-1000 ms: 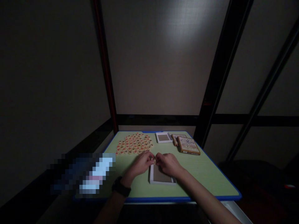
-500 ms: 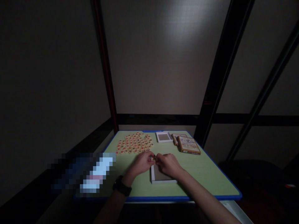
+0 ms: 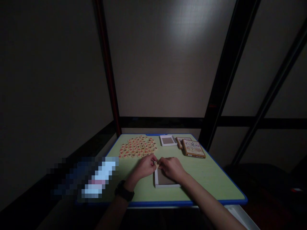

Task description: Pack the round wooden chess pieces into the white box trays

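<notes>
My left hand (image 3: 146,166), with a dark watch on its wrist, pinches a small round Chinese chess piece (image 3: 156,164) between thumb and fingers. Right beside it, my right hand (image 3: 172,168) has its fingers closed at the same spot; whether it grips that piece or another is hidden. Both hands are over the far left corner of a shallow white box tray (image 3: 157,182) with a brown bottom. Beyond my left hand, several Chinese chess pieces (image 3: 137,147) with red and black characters lie spread in a single layer.
A second white tray (image 3: 168,141) stands near the table's far edge. To its right, two printed box lids (image 3: 194,148) overlap, one resting partly on the other. The green table (image 3: 211,179) has a blue rim. A pixelated patch covers its left side.
Both hands stay over the tray corner with only slight finger movement. The piece between them looks turned a little. The trays, lids and spread pieces have not moved.
</notes>
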### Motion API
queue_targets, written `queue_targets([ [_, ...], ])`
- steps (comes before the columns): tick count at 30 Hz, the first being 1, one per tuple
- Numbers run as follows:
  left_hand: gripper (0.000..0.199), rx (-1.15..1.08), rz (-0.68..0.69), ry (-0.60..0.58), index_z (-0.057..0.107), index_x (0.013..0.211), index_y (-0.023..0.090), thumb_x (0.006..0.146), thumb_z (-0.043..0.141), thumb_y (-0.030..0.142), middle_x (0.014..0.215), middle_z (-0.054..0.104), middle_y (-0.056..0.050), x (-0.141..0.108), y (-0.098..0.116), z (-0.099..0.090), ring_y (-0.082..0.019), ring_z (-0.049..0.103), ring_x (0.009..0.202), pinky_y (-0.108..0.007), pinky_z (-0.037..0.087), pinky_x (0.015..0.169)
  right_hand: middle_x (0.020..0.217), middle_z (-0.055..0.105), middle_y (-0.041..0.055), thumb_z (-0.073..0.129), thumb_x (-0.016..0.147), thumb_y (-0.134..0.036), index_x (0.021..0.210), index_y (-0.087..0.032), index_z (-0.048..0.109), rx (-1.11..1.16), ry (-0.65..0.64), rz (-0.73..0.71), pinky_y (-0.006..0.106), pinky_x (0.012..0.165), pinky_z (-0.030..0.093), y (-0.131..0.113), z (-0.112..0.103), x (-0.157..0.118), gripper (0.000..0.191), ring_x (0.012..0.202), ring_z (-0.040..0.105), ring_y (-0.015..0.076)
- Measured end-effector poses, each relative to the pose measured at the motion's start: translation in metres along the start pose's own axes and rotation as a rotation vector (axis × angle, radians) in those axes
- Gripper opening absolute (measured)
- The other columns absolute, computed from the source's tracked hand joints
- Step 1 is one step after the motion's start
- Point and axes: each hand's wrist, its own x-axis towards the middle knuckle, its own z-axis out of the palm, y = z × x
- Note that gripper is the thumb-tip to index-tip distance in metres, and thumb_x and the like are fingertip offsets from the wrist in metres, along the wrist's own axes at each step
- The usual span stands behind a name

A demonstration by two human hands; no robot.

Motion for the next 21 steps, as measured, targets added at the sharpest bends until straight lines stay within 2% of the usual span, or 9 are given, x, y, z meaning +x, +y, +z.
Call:
queue_targets([
  [9, 0.024, 0.015, 0.001, 0.011, 0.064, 0.088, 0.018, 0.068, 0.056, 0.009, 0.081, 0.070, 0.000, -0.0002, -0.0012, 0.0025, -0.011, 0.060, 0.063, -0.021, 0.043, 0.058, 0.097, 0.078, 0.0062, 0.056, 0.088, -0.023, 0.101, -0.023, 0.072, 0.040, 0.002, -0.019, 0.025, 0.071, 0.042, -0.0009, -0.0021, -0.0009, 0.021, 0.089, 0.072, 0.0203],
  [15, 0.027, 0.035, 0.001, 0.011, 0.063, 0.088, 0.017, 0.064, 0.059, 0.007, 0.079, 0.068, 0.000, -0.0010, 0.0002, 0.0031, -0.012, 0.058, 0.063, -0.022, 0.042, 0.059, 0.101, 0.077, 0.0049, 0.056, 0.087, -0.021, 0.101, -0.025, 0.074, 0.085, -0.006, -0.025, 0.024, 0.075, 0.044, -0.0014, -0.0035, -0.0013, 0.023, 0.094, 0.071, 0.0195],
  [21, 0.027, 0.061, 0.022, 0.014, 0.063, 0.088, 0.017, 0.063, 0.060, 0.007, 0.081, 0.068, 0.000, -0.0015, 0.0008, 0.0023, -0.014, 0.061, 0.072, -0.023, 0.046, 0.066, 0.100, 0.078, 0.0039, 0.057, 0.085, -0.021, 0.099, -0.026, 0.075, 0.095, 0.011, -0.030, 0.025, 0.075, 0.044, 0.0013, 0.0009, -0.0010, 0.023, 0.091, 0.071, 0.0202],
])
